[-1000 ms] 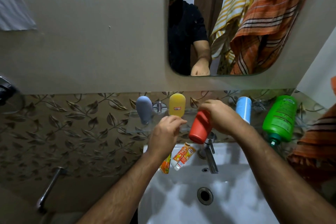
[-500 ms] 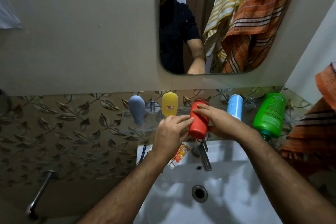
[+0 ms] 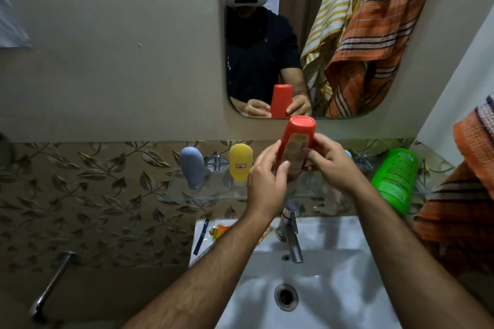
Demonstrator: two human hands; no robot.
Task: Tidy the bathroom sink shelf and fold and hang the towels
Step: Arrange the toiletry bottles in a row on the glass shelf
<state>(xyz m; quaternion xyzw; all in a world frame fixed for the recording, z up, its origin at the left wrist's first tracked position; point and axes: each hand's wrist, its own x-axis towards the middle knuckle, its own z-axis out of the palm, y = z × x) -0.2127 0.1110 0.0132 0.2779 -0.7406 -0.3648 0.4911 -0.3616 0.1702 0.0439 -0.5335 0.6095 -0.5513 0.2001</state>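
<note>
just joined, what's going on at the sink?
A person is holding a red plastic bottle in both hands, left hand and right hand, above the glass shelf. A grey bottle, a yellow bottle and a green bottle sit on the shelf. Orange striped towels hang bunched, not yet folded.

A smooth matt plastic is seen on the red bottle (image 3: 296, 145). The shelf (image 3: 208, 191) is made of clear glass, the tap (image 3: 292, 232) of polished metal (glossy throughout), and the orange towel (image 3: 374, 35) of woven cloth.
</note>
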